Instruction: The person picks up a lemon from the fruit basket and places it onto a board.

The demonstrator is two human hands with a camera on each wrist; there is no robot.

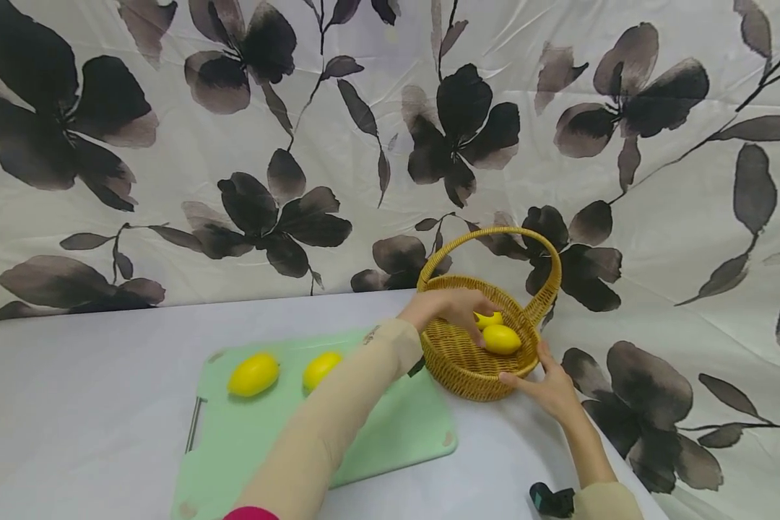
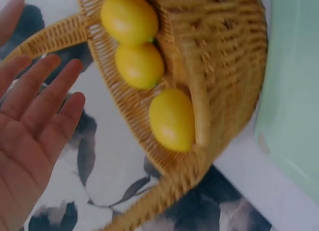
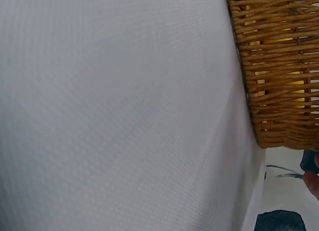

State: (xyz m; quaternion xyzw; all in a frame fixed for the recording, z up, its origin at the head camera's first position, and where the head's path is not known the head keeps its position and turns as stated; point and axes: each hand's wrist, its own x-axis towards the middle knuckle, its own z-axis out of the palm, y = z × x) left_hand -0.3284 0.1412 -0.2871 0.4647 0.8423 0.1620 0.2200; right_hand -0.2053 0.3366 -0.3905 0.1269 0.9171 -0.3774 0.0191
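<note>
1. Left hand (image 1: 451,307) of ours is hovering over the round, golden-brown wicker basket (image 1: 471,386), its fingers standing apart and holding nothing; our right hand (image 1: 552,393) is touching the basket's outer side, its thumb and visible finger spread apart.
2. Three smooth, yellow, oval lemons (image 1: 502,340) are lying inside the basket, all showing in the left wrist view; two more yellow lemons (image 1: 253,375) are lying on the flat, pale-green cutting board (image 1: 230,433), one of them partly hidden by our long beige sleeve (image 1: 344,404).
3. We are judging the basket's place as the chief worry: it is standing at the far right corner of the white-covered desk (image 1: 104,404), so an uneven push could be sending it over the edge.
4. We are also risking a snag, since our left wrist is passing close to the arched wicker handle (image 1: 487,231); catching it could be tipping the basket and rolling the lemons.
5. Our sleeve is crossing low over the board, so a careless sweep could be knocking the half-hidden lemon.
6. For room, we are finding little behind the basket, where the floral cloth (image 1: 377,108) is hanging; wider desk is lying open left of the board.
</note>
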